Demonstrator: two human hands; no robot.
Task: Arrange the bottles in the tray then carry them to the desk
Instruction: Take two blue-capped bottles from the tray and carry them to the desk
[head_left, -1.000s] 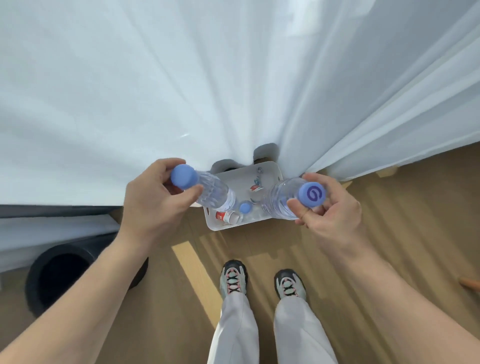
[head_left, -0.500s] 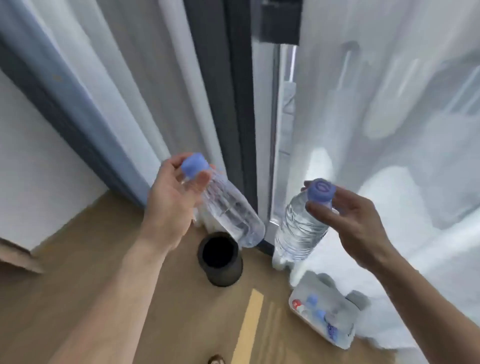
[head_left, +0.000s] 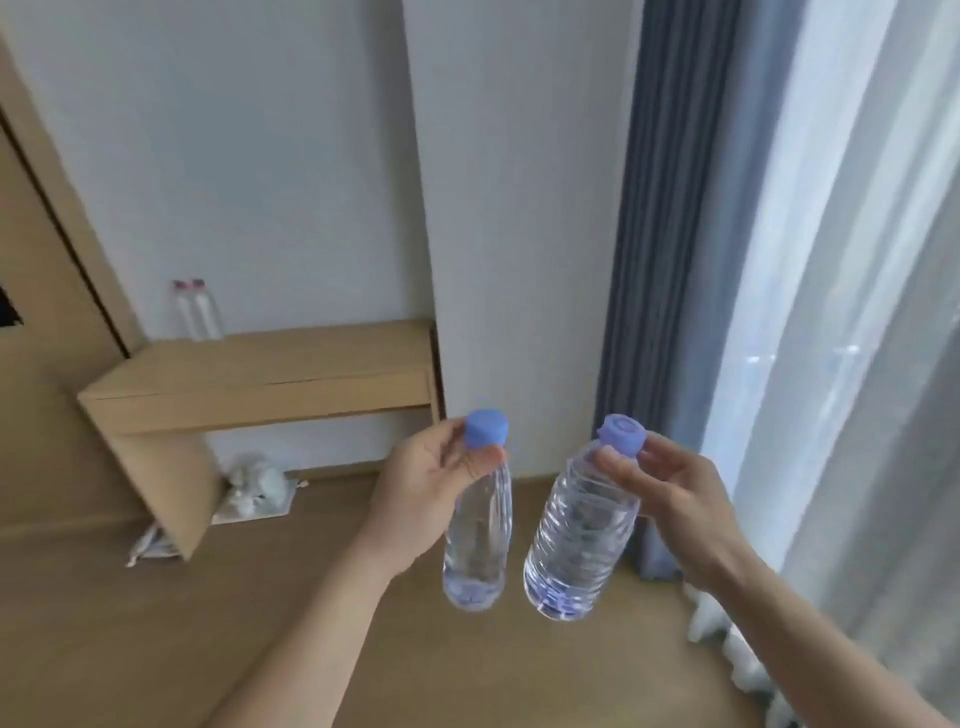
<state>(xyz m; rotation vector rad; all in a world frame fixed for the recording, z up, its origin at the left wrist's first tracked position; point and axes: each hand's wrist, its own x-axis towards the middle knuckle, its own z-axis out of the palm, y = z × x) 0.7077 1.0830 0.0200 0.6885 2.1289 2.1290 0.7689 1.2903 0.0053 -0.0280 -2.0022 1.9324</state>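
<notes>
**Two water bottles held up, one per hand, facing the wooden worktop**

- Left hand (head_left: 431, 493): fingers pinched around the neck of a slim clear bottle (head_left: 478, 540), just under its blue cap (head_left: 485, 427). Bottle hangs roughly upright, base down, clear of the floor.
- Right hand (head_left: 675, 499): fingertips grasping the neck of a wider ribbed bottle (head_left: 582, 545) at its blue cap (head_left: 622, 435). This one tilts slightly, cap leaning to the right, base swung toward the left bottle.
- The two bottles hang side by side, close together but apart; both look filled with clear water.
- Both forearms bare, reaching in from the bottom of the frame.
- Worktop (head_left: 270, 374): light wood, wall-mounted look, across the room to the left, well apart from the hands. Two more clear bottles with reddish caps (head_left: 197, 312) stand upright together at its back left corner, against the white wall.
- Under the worktop on the wooden floor (head_left: 156, 649): a pale bundle (head_left: 257, 483), too blurred to identify.
- Right side: dark blue-grey curtain (head_left: 670, 234), then sheer white curtain (head_left: 857, 312) reaching the floor.
- Tray does not show in this view.
</notes>
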